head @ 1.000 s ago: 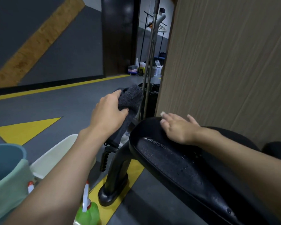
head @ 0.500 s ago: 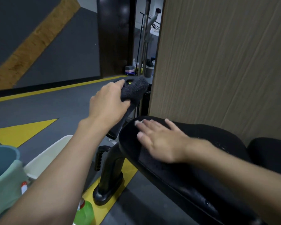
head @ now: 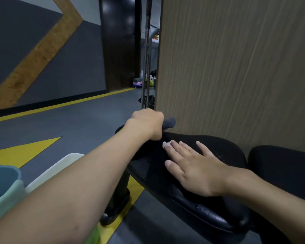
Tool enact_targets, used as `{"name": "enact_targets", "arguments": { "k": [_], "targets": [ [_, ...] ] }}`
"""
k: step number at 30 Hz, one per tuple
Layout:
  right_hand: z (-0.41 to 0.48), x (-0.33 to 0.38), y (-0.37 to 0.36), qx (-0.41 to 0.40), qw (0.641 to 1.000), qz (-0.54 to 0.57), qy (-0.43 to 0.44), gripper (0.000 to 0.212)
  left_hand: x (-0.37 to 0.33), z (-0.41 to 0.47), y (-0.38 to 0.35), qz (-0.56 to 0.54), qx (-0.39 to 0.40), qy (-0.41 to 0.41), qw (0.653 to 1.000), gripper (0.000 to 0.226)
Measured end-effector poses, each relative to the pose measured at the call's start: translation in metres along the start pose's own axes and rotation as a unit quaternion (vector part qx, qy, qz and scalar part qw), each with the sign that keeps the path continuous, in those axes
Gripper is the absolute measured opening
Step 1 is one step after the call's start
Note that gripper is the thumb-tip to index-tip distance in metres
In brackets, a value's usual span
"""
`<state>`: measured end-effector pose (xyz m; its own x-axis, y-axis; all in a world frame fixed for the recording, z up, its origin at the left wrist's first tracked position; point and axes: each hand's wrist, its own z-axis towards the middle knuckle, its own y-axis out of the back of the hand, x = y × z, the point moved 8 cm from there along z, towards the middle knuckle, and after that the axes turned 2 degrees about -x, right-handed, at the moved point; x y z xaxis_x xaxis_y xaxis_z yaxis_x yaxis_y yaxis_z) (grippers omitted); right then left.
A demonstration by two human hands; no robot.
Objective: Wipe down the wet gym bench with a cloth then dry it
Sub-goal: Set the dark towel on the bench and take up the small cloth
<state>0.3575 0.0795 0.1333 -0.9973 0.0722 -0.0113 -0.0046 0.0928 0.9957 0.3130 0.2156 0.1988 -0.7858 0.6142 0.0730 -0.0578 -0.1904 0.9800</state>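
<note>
The black padded gym bench [head: 224,150] runs from the middle of the head view to the lower right, with water drops on its surface. My left hand [head: 147,124] grips a dark grey cloth [head: 169,123] at the far end of the pad; most of the cloth is hidden behind the hand. My right hand [head: 194,166] lies flat on the pad, fingers straight and spread, just behind the left hand.
A wood-grain panel [head: 236,67] rises right behind the bench. The bench's black leg [head: 118,199] stands on a yellow floor stripe. A white tub [head: 56,169] and a blue bucket [head: 2,182] sit at lower left. Metal poles [head: 146,67] lean by the panel's edge.
My left hand has carried the cloth right and down onto the bench's far end. My right hand has slid back along the pad toward me, staying flat.
</note>
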Motion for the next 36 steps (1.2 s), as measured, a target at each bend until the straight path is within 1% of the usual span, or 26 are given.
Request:
{"name": "enact_targets", "arguments": {
  "k": [2, 3, 4, 5, 7, 8, 10, 13, 16, 18, 24, 26, 28, 31, 36],
  "targets": [
    [-0.006, -0.003, -0.002, 0.004, 1.0, 0.002, -0.011, 0.062, -0.002, 0.001, -0.012, -0.012, 0.126, -0.015, 0.992, 0.068],
    [-0.007, -0.005, -0.003, -0.003, 1.0, 0.012, -0.016, 0.062, 0.002, 0.0, -0.015, 0.001, 0.159, -0.012, 0.987, 0.078],
    [-0.009, -0.006, -0.001, -0.02, 0.999, 0.027, -0.022, 0.06, 0.006, 0.0, -0.018, 0.022, 0.17, -0.011, 0.985, 0.079],
    [-0.009, -0.006, 0.002, -0.045, 0.998, 0.043, -0.026, 0.059, 0.01, -0.002, -0.024, 0.032, 0.168, -0.013, 0.985, 0.076],
    [-0.008, -0.005, 0.008, -0.087, 0.994, 0.064, -0.03, 0.055, 0.011, -0.009, -0.04, -0.001, 0.15, -0.023, 0.988, 0.065],
    [-0.007, -0.003, 0.008, -0.092, 0.993, 0.07, -0.03, 0.055, 0.009, -0.011, -0.047, -0.023, 0.13, -0.032, 0.991, 0.061],
    [-0.006, 0.002, 0.002, -0.076, 0.995, 0.054, -0.023, 0.059, 0.004, -0.014, -0.05, -0.036, 0.08, -0.048, 0.995, 0.055],
    [-0.013, 0.009, -0.005, -0.07, 0.997, 0.004, 0.013, 0.061, -0.001, -0.018, -0.037, -0.026, 0.017, -0.067, 0.997, 0.048],
    [-0.017, 0.008, -0.003, -0.055, 0.998, 0.005, 0.028, 0.06, -0.003, -0.022, -0.035, -0.037, -0.016, -0.08, 0.996, 0.046],
    [-0.003, -0.003, -0.001, -0.039, 0.999, 0.017, 0.003, 0.06, -0.003, -0.022, -0.034, -0.043, -0.035, -0.085, 0.995, 0.045],
    [0.067, -0.071, 0.006, -0.042, 0.989, 0.056, -0.132, 0.058, -0.001, -0.023, -0.041, -0.03, -0.067, -0.078, 0.994, 0.046],
    [0.082, -0.085, 0.004, -0.022, 0.984, 0.064, -0.166, 0.061, -0.002, -0.022, -0.042, -0.029, -0.076, -0.079, 0.994, 0.047],
    [0.088, -0.084, 0.002, -0.011, 0.982, 0.057, -0.177, 0.067, -0.002, -0.021, -0.043, -0.035, -0.073, -0.077, 0.994, 0.047],
    [0.072, -0.06, 0.001, -0.019, 0.989, 0.028, -0.142, 0.071, -0.002, -0.022, -0.042, -0.038, -0.073, -0.075, 0.994, 0.046],
    [0.002, 0.012, 0.0, -0.045, 0.999, -0.003, -0.016, 0.077, -0.003, -0.023, -0.039, -0.06, -0.066, -0.074, 0.993, 0.045]
  ]
}}
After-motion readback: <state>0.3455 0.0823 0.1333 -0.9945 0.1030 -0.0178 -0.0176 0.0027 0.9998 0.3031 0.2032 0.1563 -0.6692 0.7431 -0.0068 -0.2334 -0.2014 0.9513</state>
